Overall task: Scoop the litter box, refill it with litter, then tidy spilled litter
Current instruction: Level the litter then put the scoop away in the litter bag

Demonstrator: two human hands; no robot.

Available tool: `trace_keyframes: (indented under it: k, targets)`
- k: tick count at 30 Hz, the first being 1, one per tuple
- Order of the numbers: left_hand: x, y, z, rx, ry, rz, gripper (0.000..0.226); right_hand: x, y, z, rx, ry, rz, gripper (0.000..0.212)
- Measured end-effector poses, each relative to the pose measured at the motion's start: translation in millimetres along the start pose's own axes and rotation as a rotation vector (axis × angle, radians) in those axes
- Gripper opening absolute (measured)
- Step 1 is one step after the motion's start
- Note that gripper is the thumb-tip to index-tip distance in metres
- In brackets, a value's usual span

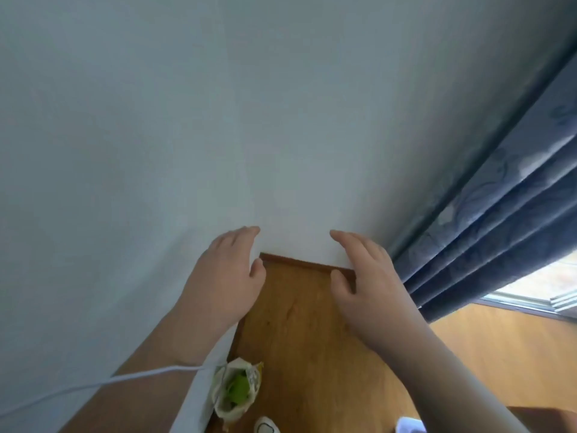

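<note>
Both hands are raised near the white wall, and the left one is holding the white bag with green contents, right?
Not quite. The head view shows the left hand holding nothing, fingers open, like the right hand. Both are raised near the white wall; the white bag with green contents lies lower down, apart from both.

You get soft daylight from the window [530, 285] at lower right, blown out white; the wall [218, 120] dims leftward, and everything looks slightly blurred, edges bowed.
</note>
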State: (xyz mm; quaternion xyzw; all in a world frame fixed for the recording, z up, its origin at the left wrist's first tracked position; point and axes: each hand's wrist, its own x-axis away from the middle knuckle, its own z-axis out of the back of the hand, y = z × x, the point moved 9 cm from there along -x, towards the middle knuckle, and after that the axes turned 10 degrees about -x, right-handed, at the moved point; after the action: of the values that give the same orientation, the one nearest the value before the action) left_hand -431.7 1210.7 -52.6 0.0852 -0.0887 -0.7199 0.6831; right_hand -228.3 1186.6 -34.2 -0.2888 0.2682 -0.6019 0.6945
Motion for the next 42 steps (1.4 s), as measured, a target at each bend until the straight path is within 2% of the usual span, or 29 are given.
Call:
trace_keyframes:
  k: [5,9,19,25,32,38,42]
  targets:
    - [20.3,62.8,0.4,-0.008,-0.032,-0.109,0.056,34.0,25.5,54.3,0.072,0.069,-0.036,0.059]
    - [35.9,143.8,-8.3,-0.014,-0.035,-0.251,0.055,84.2,64.9,104.7,0.122,0.175,-0.1,0.059]
    - [127.0,397.1,-80.2,0.055,-0.105,-0.628,0.056,281.3,209.6,252.1,0.17,0.392,-0.414,0.064]
    - [209.4,522.9,-124.5,0.079,-0.229,-0.802,0.056,411.5,279.8,302.5,0.105,0.518,-0.608,0.062]
    - [264.5,615.0,-207.0,-0.069,-0.395,-1.022,0.057,513.5,355.8,297.6,0.034,0.629,-0.829,0.06]
    - [280.9,631.4,-318.4,-0.209,-0.564,-1.109,0.057,543.3,437.7,229.0,-0.116,0.624,-1.005,0.058]
    - [278.9,619.5,-420.5,-0.266,-0.7,-1.12,0.056,542.4,520.9,154.4,-0.251,0.587,-1.146,0.055]
